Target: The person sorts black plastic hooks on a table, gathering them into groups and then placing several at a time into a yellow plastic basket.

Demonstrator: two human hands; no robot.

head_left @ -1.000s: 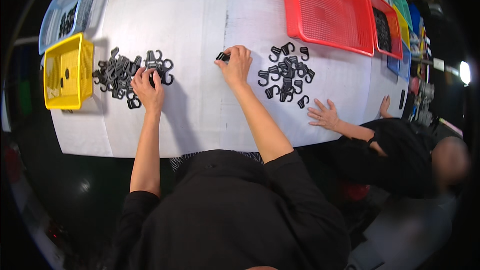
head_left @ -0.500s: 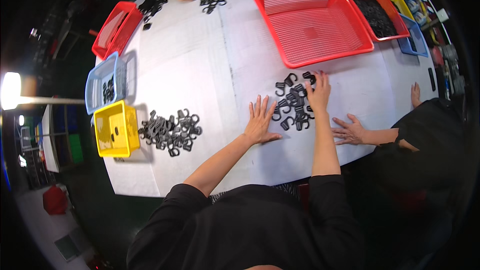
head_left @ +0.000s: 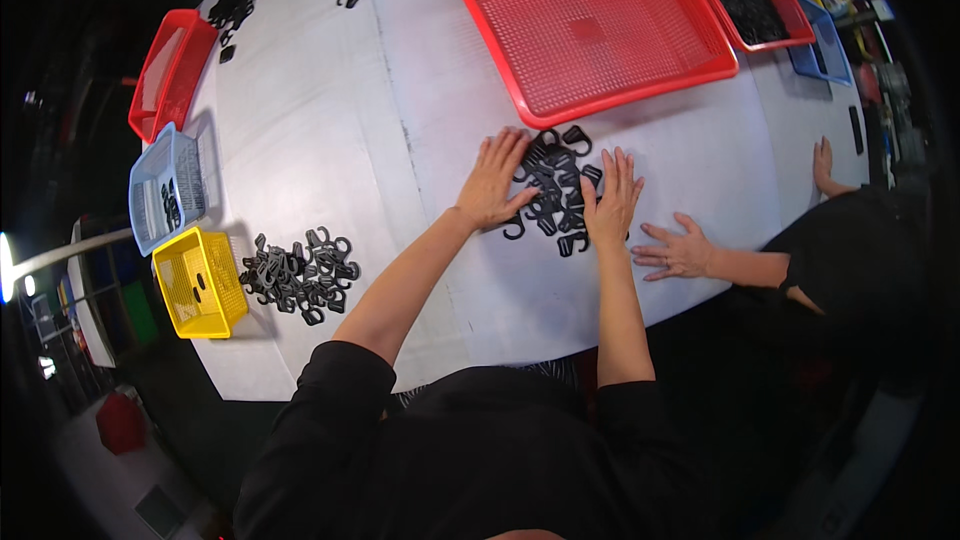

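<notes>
on white cloth, flat left hand and right hand flank glossy black hooks.

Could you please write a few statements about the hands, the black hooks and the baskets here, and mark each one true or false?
1. Both the left hand and the right hand rest flat at the pile of black hooks. True.
2. The big red basket just beyond that pile is full of hooks. False: it looks empty.
3. A second heap of hooks lies next to the yellow basket. True.
4. The left hand holds one hook lifted off the white table. False: its fingers are spread flat at the pile's edge.
5. A co-worker's hand lies on the table right of the pile. True.
</notes>
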